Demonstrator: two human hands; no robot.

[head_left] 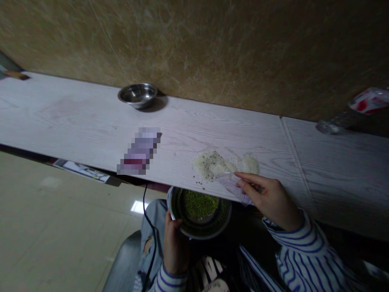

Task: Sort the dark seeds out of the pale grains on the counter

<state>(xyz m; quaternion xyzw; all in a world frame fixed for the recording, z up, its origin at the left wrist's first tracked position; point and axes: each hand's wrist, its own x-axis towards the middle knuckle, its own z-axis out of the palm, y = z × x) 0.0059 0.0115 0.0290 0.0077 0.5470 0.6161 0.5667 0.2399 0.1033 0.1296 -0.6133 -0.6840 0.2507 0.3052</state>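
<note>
My left hand (174, 243) grips the rim of a steel bowl (223, 213) holding green beans (200, 204), kept just below the near edge of the white wooden table (91, 117). My right hand (269, 196) rests at that edge, fingers closed on a thin whitish card or sheet (232, 184). The card touches a pile of white rice (225, 163) with a few dark grains scattered beside it.
An empty steel bowl (138, 95) stands at the table's far edge by the brown wall. A blurred flat object (139, 151) lies left of the rice. A plastic bottle (334, 123) and a red-and-white packet (369, 99) lie far right. A black cable (148, 219) hangs by my knee.
</note>
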